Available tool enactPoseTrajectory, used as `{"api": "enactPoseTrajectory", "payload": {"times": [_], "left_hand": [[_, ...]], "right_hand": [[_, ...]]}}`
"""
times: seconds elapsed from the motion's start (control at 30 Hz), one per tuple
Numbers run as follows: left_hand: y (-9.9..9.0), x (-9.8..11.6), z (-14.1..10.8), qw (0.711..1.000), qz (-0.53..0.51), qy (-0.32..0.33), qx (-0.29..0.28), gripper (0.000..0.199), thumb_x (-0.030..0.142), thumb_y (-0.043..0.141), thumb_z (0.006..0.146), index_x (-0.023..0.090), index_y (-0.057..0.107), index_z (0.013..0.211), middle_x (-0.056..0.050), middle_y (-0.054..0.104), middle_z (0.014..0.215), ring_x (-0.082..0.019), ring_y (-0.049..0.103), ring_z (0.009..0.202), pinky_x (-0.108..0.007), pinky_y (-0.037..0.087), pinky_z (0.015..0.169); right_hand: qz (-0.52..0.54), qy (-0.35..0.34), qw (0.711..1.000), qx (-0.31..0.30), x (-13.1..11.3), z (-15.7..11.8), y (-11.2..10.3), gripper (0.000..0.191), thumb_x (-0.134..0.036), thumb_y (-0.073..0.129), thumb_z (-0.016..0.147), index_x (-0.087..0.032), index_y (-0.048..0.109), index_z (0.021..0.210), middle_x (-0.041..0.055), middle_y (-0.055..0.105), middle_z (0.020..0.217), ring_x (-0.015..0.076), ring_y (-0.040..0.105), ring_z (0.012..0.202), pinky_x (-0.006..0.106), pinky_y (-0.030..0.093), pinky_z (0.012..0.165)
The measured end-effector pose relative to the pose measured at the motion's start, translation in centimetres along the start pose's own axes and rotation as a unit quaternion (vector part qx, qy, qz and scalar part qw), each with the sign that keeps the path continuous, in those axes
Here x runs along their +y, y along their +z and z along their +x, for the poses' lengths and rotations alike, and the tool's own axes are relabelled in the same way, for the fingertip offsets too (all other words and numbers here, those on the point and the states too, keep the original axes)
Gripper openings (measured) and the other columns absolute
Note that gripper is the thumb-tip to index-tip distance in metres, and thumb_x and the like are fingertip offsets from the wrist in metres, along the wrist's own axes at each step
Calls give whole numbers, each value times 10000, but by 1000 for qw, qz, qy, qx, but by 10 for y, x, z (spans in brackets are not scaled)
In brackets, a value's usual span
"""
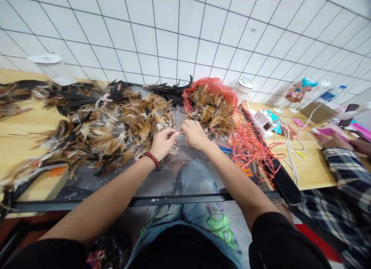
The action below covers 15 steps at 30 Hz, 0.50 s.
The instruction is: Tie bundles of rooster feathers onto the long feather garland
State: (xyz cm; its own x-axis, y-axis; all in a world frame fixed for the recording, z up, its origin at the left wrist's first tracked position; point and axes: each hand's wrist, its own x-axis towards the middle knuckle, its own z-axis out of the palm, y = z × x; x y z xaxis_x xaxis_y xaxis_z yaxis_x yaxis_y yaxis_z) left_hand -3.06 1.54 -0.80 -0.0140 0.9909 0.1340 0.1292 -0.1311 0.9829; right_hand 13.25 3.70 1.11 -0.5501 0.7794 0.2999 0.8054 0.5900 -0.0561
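My left hand [165, 141], with a red bead bracelet [152, 159] at the wrist, and my right hand [193, 134] meet above the dark glossy work surface [162, 176]. Thumbs and fingers of both are pinched together, fingertips almost touching. Whatever lies between them is too small to make out. A large heap of brown and cream feathers [116, 126] spreads beside my left hand. Just beyond my right hand, a red plastic bag [199, 82] stands with its mouth rolled back around more brown feathers [213, 109].
Tangled red string [249, 145] lies right of my right hand, close to blue-handled scissors or a similar blue tool [225, 149]. Black feathers [168, 89] lie at the back. White cables [290, 157] cross the wooden table. At far right, a co-worker's plaid sleeve [344, 172] rests by pink pieces.
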Motion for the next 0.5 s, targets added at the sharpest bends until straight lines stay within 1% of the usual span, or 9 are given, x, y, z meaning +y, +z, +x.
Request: {"api": "enactPoseTrajectory", "payload": {"times": [0.07,0.17,0.23,0.27,0.3,0.37,0.4,0.43,0.5], "left_hand": [[0,-1,-1,1000,7,-7,-26,161,340,716,694,185,675,695,27,600,500,-117,525,413,-232,425,422],[-1,-1,-1,999,0,-24,-39,207,350,745,658,183,637,604,34,571,455,-106,492,377,-224,406,396],[-2,0,-1,999,-11,-33,-37,212,354,749,652,180,638,607,31,568,451,-109,501,383,-224,412,404],[-2,0,-1,999,-18,-35,-32,209,356,746,656,179,641,618,29,570,453,-112,508,391,-225,417,412],[-3,1,-1,999,-25,-37,-26,208,358,740,663,179,641,627,25,573,456,-114,513,397,-227,421,419],[-4,2,-3,999,-34,-39,-15,208,365,728,679,181,638,643,19,579,464,-118,521,408,-230,430,434],[-4,3,-4,999,-35,-36,-14,213,371,720,690,182,634,644,17,581,470,-116,522,413,-230,433,440],[-4,3,-5,999,-34,-27,-14,220,378,711,701,183,629,642,16,581,478,-113,522,418,-229,434,446],[-3,4,-8,999,-36,1,-9,223,390,688,731,185,633,661,12,596,520,-105,524,441,-223,433,457]], "right_hand": [[-6,-40,999,19,-4,-4,-4,212,-254,427,969,-186,616,1038,132,618,1158,263,505,1071,394,344,912],[25,-78,996,36,-4,-4,-7,221,-247,410,974,-192,622,1005,126,623,1158,254,519,1066,394,343,927],[81,-81,992,45,0,2,-5,207,-248,422,969,-192,622,983,115,626,1140,234,538,1061,368,371,918],[116,-64,989,57,2,7,-3,201,-245,427,966,-188,620,975,109,626,1125,220,549,1056,350,388,912],[150,-29,986,73,5,14,0,201,-240,426,962,-184,619,967,104,629,1102,206,560,1044,333,405,906],[202,87,971,97,7,30,10,205,-248,431,955,-170,621,967,96,642,1047,188,585,1002,313,434,897],[212,154,961,89,6,40,15,206,-274,456,944,-163,627,974,95,653,1024,189,596,977,316,446,891],[218,206,952,63,4,49,21,232,-335,515,920,-155,631,1008,102,662,1026,197,609,964,321,460,881],[204,257,945,5,-3,67,30,420,-453,641,828,-135,627,1101,143,665,1090,232,625,996,343,477,880]]}}
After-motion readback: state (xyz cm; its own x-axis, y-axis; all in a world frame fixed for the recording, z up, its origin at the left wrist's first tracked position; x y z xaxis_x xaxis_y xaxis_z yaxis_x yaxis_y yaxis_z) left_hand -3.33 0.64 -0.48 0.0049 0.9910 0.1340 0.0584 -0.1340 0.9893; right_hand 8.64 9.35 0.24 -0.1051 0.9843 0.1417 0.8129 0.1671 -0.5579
